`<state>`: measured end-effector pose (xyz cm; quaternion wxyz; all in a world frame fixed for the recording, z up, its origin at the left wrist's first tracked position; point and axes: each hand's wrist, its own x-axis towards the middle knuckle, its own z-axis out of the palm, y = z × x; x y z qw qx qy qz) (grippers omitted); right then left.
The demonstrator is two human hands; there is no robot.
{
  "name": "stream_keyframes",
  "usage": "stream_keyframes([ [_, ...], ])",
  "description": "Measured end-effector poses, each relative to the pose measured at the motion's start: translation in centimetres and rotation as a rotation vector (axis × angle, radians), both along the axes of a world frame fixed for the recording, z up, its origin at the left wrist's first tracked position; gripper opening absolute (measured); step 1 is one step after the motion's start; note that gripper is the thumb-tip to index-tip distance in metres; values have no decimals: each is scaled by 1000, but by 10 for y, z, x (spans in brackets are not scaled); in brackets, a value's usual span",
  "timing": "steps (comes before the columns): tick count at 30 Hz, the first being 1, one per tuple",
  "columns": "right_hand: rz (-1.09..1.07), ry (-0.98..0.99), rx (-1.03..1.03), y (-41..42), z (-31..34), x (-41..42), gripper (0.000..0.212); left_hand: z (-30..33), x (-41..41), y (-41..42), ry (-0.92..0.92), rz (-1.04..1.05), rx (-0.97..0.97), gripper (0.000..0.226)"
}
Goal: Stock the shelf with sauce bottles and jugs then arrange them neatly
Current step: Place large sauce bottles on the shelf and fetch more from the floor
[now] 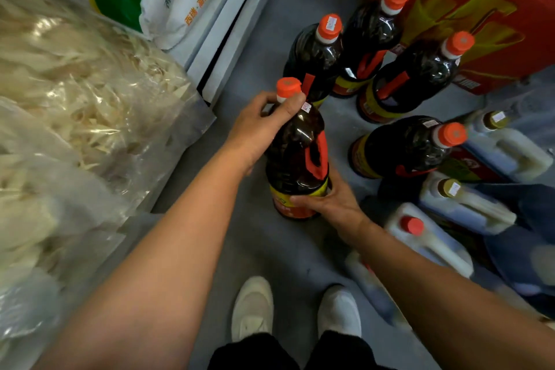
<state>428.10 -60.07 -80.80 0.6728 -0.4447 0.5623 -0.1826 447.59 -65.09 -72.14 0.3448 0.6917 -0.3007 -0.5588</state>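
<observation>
Dark orange-capped sauce bottles point(315, 60) upright on floor; white jugs point(468, 204) beside.

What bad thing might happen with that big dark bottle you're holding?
The held bottle is gripped by the left hand just under its orange cap and by the right hand near its base; if the fingers slip, it might drop onto the grey floor. Four more dark bottles stand close by, so a swing could knock one over. The white jugs lie near the shoes, a possible trip.
</observation>
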Motion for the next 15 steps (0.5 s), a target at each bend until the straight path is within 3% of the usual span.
stream_keyframes([
  [3,25,-6,59,18,54,-7,95,47,-4,14,-8,12,59,61],
  [6,6,-2,103,34,116,-10,85,108,-6,26,0,23,68,57],
  [10,55,-17,140,53,199,-12,93,193,-5,49,-17,19,91,53],
  [15,97,-55,151,82,316,-13,88,313,2,87,-5,-19,78,64],
])
